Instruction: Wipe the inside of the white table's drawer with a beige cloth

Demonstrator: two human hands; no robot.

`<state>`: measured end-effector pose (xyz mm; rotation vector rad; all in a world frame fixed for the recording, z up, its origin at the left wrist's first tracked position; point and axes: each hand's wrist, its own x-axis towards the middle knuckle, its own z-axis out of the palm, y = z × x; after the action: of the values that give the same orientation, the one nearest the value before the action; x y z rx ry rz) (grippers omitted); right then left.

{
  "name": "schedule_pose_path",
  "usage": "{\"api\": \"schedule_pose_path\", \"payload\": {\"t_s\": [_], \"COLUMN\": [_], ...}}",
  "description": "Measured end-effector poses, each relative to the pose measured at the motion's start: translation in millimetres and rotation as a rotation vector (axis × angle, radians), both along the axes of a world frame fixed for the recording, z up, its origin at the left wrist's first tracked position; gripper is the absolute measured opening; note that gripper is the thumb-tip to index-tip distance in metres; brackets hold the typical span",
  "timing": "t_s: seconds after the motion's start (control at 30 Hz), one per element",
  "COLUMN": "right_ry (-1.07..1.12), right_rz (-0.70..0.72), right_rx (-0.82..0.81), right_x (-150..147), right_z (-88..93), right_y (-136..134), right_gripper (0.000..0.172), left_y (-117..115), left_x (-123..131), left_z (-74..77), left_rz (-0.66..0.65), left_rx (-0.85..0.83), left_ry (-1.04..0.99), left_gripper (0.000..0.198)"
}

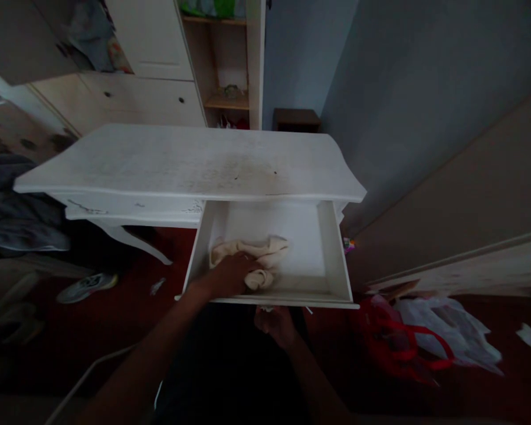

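Fingers [251, 264] of the left hand [230, 274] grasped a cream cloth [272, 251] inside the pulled-out drawer [305, 245] | right hand [278, 324] curled below the drawer's front edge, its grip impossible to tell | smudged white worktop [172, 156] extended behind; red bag [392, 345] lay on the floor [174, 280] to the right

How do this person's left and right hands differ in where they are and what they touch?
The left hand reaches inside the open drawer, while the right hand is outside it, at the drawer's front. The left hand rests on a crumpled cream cloth; the right hand is away from the cloth and looks curled, though its exact grip is too dark to tell. Both are bare.
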<state>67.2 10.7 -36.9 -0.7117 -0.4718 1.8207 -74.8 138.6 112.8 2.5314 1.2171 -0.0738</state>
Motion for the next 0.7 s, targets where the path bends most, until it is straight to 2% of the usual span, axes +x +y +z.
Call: {"api": "schedule_pose_path", "payload": {"t_s": [0.1,0.2,0.43,0.6,0.7], "right_ry": [-0.021,-0.029,-0.037,-0.034,-0.040], "right_rz": [0.033,0.053,0.043,0.037,0.025], "right_rx": [0.001,-0.010,-0.053,-0.046,-0.042], "right_x": [1.1,1.9,3.5,2.9,2.8], "right_z": [3.9,8.9,14.0,13.4,12.2], "right_y": [0.1,0.2,-0.9,-0.9,-1.0], "right_gripper": [0.045,0.049,0.047,0.053,0.051], "left_y": [0.4,-0.3,6.0,26.4,44.3], "left_x": [-25.3,-33.5,-21.2,-11.8,-4.8], "left_z": [4.1,4.2,0.2,-2.4,-4.3], "left_rz": [0.042,0.093,0.118,0.235,0.288], "left_rx": [-0.117,-0.094,0.050,0.250,0.315], "left_ry": [-0.002,0.048,0.176,0.136,0.119], "left_gripper": [0.045,0.044,0.045,0.043,0.040]}}
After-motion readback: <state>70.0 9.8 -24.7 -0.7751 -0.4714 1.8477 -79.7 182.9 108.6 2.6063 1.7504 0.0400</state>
